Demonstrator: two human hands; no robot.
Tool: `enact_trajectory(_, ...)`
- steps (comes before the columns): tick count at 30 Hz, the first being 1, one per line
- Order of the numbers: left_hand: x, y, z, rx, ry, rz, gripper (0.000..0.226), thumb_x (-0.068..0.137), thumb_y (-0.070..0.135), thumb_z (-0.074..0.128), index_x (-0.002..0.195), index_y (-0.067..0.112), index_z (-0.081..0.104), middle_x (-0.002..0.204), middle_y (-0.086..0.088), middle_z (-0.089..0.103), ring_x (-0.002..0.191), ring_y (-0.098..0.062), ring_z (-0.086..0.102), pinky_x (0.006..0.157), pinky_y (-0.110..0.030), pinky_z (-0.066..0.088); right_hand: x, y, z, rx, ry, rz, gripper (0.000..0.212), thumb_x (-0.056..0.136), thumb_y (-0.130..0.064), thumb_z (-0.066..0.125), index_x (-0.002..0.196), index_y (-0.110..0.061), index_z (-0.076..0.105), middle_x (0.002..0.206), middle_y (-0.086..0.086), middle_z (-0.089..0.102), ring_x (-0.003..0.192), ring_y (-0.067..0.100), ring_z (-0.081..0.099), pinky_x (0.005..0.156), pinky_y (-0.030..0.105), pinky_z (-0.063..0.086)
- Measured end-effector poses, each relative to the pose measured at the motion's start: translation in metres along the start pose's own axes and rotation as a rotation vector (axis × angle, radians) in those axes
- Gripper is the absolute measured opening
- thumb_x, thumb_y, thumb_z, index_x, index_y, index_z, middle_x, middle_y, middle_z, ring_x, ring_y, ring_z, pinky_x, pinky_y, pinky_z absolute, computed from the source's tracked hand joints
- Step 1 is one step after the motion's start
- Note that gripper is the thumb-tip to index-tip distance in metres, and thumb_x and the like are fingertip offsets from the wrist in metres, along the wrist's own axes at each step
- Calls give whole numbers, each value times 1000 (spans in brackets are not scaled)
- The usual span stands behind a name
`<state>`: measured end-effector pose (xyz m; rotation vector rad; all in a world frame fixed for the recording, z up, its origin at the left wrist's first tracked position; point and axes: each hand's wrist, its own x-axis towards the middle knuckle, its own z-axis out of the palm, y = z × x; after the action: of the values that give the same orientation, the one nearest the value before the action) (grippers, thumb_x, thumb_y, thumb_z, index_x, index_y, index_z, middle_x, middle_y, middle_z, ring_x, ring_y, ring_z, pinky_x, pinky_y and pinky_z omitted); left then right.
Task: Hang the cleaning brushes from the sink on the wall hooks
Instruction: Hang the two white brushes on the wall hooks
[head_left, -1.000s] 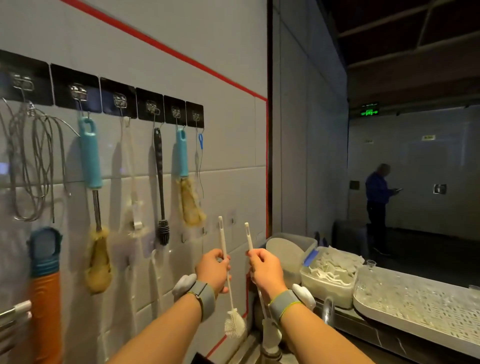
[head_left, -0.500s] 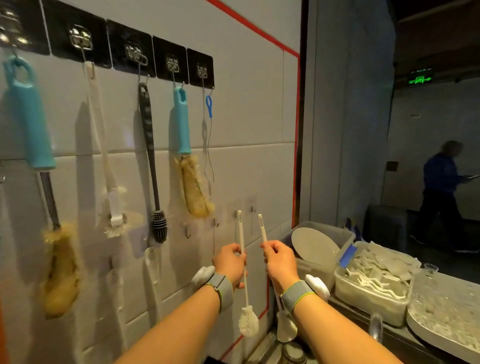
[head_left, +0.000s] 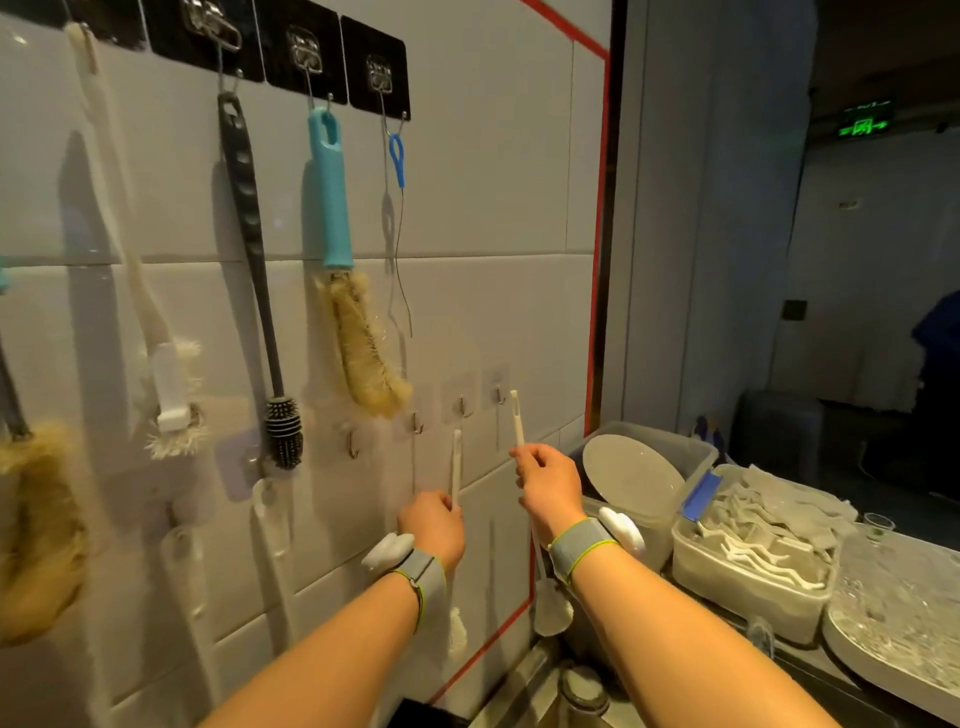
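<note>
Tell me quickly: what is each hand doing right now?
Left hand: closed on a thin white brush, handle end up.
Right hand: closed on a second thin white brush, handle tip near the small clear wall hooks.

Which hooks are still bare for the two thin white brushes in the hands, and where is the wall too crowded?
Free: the small lower hooks, at and, between the bristle brush and the red line. The right hand holds its brush tip beside the rightmost one. Crowded: the upper black-pad row, every visible hook taken.
</note>
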<state>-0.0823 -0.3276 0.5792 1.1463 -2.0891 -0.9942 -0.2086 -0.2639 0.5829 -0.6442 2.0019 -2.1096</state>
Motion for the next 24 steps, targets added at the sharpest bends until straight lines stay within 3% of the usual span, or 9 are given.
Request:
enact_trajectory(5, 8, -1, 3, -96, 9, 49, 18, 92, 5, 54, 79, -1, 63, 89, -25, 73, 84, -43, 71, 74, -56, 61, 19, -6, 7, -5, -17, -29, 16, 89, -17, 57, 81, -18, 70, 60, -2, 52, 62, 17, 47, 54, 30, 38)
enact_trajectory(11, 15, 10, -2, -153, -7, 118, 16, 92, 5, 54, 83, 1, 66, 85, -22, 74, 79, -42, 72, 70, -55, 61, 32, 6, 19, -28, -16, -1, 15, 90, -19, 57, 83, -19, 71, 61, -3, 55, 69, 21, 51, 62, 34, 40)
enact_trajectory(16, 17, 9, -1, -140, -17, 117, 17, 92, 7, 56, 79, 1, 64, 85, -22, 74, 79, -42, 72, 71, -57, 61, 28, 28, 29, -35, -35, 41, 28, 91, -19, 55, 66, -27, 67, 61, -5, 57, 70, 20, 53, 69, 36, 44)
enact_trajectory(19, 17, 12, 3, -139, -25, 129, 16, 92, 9, 58, 81, 4, 67, 86, -21, 75, 80, -41, 73, 72, -56, 62, 28, 28, 29, -36, -39, 39, 27, 92, -22, 54, 69, -23, 68, 60, -1, 56, 67, 20, 52, 67, 38, 45)
enact_trajectory(24, 17, 17, 7, -140, -21, 123, 17, 94, 10, 58, 82, 5, 69, 86, -20, 75, 81, -40, 73, 74, -55, 62, 26, 37, 21, -138, -16, 9, 38, 91, -36, 57, 58, -18, 58, 54, -3, 53, 56, 15, 46, 64, 29, 39)
